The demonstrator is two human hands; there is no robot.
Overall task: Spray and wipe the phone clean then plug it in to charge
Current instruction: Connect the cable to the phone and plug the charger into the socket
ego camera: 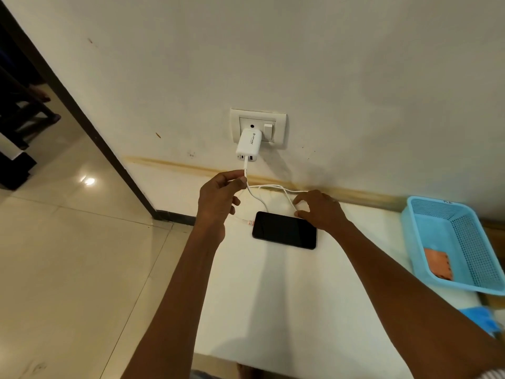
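A black phone lies flat, screen up, on the white table near the wall. A white charger sits plugged into the wall socket, and its white cable loops down onto the table behind the phone. My left hand pinches the cable just below the charger. My right hand rests at the phone's far right corner, thumb and fingers pinching the cable there. A loose cable end with an orange tip lies just left of the phone.
A light blue plastic basket stands at the table's right edge with an orange cloth inside. Something blue lies in front of it. Tiled floor and a dark door frame are to the left.
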